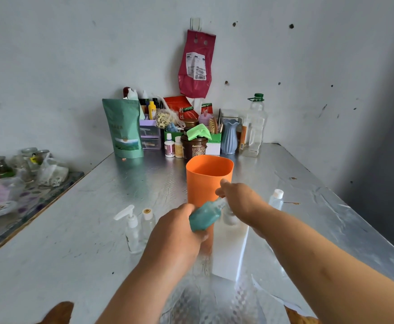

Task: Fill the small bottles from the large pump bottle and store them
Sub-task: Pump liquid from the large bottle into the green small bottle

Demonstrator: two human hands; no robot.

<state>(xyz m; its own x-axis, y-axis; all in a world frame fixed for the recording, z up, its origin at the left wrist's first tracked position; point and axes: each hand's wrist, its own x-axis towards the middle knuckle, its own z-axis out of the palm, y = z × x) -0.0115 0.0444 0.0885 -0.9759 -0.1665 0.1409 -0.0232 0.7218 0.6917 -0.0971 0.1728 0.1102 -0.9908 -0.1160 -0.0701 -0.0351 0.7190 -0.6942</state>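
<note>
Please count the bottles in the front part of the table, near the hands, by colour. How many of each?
Clear: 3 (small pump bottle, gold-topped bottle, white-capped bottle)
Teal: 1 (teal bottle)
White: 1 (large pump bottle)
Total: 5

free: bare table front-left | blocked: orange cup, white bottle centre | clutter along wall

A: L hand?
B: Grips teal bottle, tilted, neck up-right.
A: R hand?
B: Pinches its neck end, blurry. White pump bottle just below, orange cup behind.
A: Rest?
B: Clear pump bottle + capped bottle left of L hand, third bottle on the right. All on foil table.
</note>
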